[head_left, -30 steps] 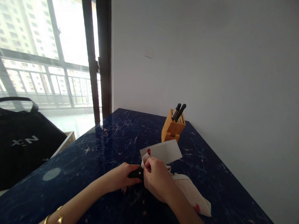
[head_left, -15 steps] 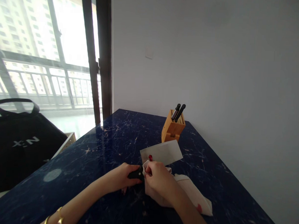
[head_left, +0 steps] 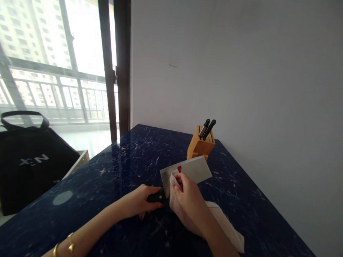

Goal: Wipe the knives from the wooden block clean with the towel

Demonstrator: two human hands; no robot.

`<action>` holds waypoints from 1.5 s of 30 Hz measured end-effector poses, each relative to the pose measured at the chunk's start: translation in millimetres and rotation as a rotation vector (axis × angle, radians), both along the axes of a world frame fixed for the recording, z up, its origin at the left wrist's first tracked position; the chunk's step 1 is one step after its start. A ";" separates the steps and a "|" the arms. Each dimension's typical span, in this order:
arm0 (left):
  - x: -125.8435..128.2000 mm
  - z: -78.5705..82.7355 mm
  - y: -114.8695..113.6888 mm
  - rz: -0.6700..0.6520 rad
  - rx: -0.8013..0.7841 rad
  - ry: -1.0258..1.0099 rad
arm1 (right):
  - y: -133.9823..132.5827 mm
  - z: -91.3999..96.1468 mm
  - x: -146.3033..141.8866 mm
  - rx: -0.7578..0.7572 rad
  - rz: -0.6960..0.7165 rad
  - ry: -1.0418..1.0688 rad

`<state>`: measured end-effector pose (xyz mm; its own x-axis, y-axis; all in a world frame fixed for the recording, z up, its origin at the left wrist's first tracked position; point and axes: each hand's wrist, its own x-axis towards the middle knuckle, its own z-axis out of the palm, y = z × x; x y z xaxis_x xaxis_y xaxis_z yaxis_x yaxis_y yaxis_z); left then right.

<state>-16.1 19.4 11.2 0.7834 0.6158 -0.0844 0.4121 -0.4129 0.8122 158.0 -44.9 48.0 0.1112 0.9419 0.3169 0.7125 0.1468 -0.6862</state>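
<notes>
My left hand (head_left: 145, 200) is closed round the black handle of a cleaver (head_left: 196, 170), whose broad metal blade points right and away from me. A pale cloth (head_left: 223, 220) is gripped by my right hand (head_left: 186, 187), which holds a bunched edge of it against the near part of the blade. The rest of the cloth trails under my right forearm onto the tabletop. A small red thing (head_left: 179, 168) shows above my right fingertips; I cannot tell whether it is a nail or a mark on the cloth.
A wooden knife block (head_left: 200, 146) with two black-handled tools stands behind the blade on the dark blue marbled table (head_left: 148, 150). To the left, a black bag (head_left: 32, 168) rests at a pale perforated basket (head_left: 82, 157). A white wall (head_left: 246, 90) rises along the right side.
My right hand has moved up and slightly right with the cloth, from beside the handle onto the blade. The left hand keeps its grip on the cleaver. The view has shifted slightly.
</notes>
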 end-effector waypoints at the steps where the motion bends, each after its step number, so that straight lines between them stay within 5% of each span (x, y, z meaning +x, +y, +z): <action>1: 0.3 -0.4 0.1 0.009 0.012 -0.001 | -0.8 -0.7 -2.3 0.022 0.015 -0.025; 7: 3.9 0.2 -0.8 0.058 0.076 -0.052 | -5.9 -6.8 -16.3 0.159 0.089 -0.161; 13: 3.8 -0.1 -0.7 0.068 0.089 -0.058 | -10.6 -3.5 -14.0 0.032 0.087 -0.164; 24: 9.4 -3.0 -4.8 0.138 0.196 -0.160 | -11.2 2.0 -14.9 0.148 0.101 -0.170; 29: 13.0 -8.7 -5.7 0.192 0.186 -0.218 | -9.0 3.1 -17.9 0.289 0.128 -0.149; 35: 18.6 -8.0 -14.0 0.275 0.205 -0.282 | -12.0 13.9 -13.0 0.225 0.142 -0.177; 45: 20.5 -3.0 -21.8 0.261 0.123 -0.471 | -16.8 19.4 -17.7 0.366 0.206 -0.105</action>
<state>4.4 -2.5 8.2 0.5388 0.7777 0.3237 0.1169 -0.4496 0.8856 140.3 -61.7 67.4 -0.1180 0.7648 0.6334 0.7059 0.5132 -0.4882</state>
